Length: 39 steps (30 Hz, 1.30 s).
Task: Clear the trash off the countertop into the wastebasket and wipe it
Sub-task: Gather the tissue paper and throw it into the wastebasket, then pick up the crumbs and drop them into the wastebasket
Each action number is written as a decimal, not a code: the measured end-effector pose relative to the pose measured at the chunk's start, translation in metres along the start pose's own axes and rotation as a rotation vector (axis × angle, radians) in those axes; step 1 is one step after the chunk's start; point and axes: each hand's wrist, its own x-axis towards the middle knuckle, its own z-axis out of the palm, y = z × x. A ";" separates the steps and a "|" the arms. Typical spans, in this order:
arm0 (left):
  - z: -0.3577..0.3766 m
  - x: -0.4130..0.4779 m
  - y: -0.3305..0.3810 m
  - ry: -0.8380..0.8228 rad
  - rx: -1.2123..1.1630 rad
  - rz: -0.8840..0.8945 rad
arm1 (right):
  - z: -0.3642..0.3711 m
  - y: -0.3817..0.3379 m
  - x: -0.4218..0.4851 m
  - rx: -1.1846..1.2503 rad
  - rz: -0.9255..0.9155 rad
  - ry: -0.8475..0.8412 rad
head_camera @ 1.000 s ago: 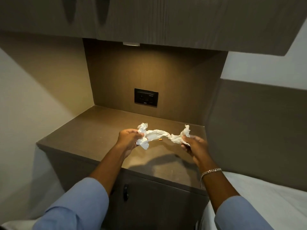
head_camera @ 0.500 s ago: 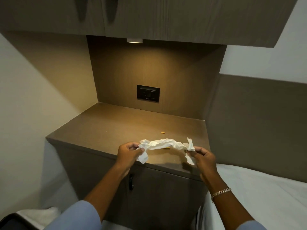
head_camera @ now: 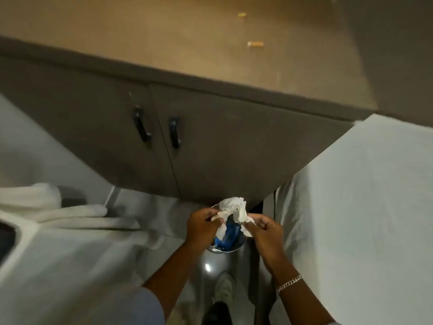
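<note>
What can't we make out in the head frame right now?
- Wastebasket contents: left hand, right hand and crumpled tissue cover most of the opening; only something blue shows.
- Two small bits on the countertop: too small and blurred to identify.
- Countertop's back: cut off by the top edge.

White bedsheet (head_camera: 363, 207), cabinet handles (head_camera: 141, 127)

crumpled white paper tissue (head_camera: 232, 211); glossy metal wastebasket (head_camera: 216, 260) (shiny glare); matt wood-look countertop (head_camera: 140, 31).
</note>
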 end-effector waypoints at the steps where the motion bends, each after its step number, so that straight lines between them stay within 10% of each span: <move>1: 0.010 0.019 -0.028 0.029 0.006 -0.038 | 0.009 0.033 0.017 -0.019 0.036 0.022; 11: 0.042 0.089 -0.119 -0.086 -0.422 -0.360 | 0.034 0.142 0.082 0.039 0.274 -0.035; 17: -0.006 -0.001 0.004 -0.018 -0.302 -0.218 | 0.004 -0.005 0.014 -0.028 0.183 0.005; 25: -0.059 -0.091 0.241 -0.134 -0.251 0.425 | -0.022 -0.268 -0.050 -0.030 -0.461 -0.060; 30: -0.059 -0.044 0.355 0.122 0.012 0.694 | -0.011 -0.376 0.013 -0.367 -0.795 0.118; 34: -0.049 0.026 0.404 0.282 0.398 0.723 | 0.006 -0.397 0.069 -0.857 -0.707 -0.002; 39: -0.024 0.096 0.423 0.278 0.770 0.678 | 0.005 -0.395 0.101 -0.912 -0.713 -0.083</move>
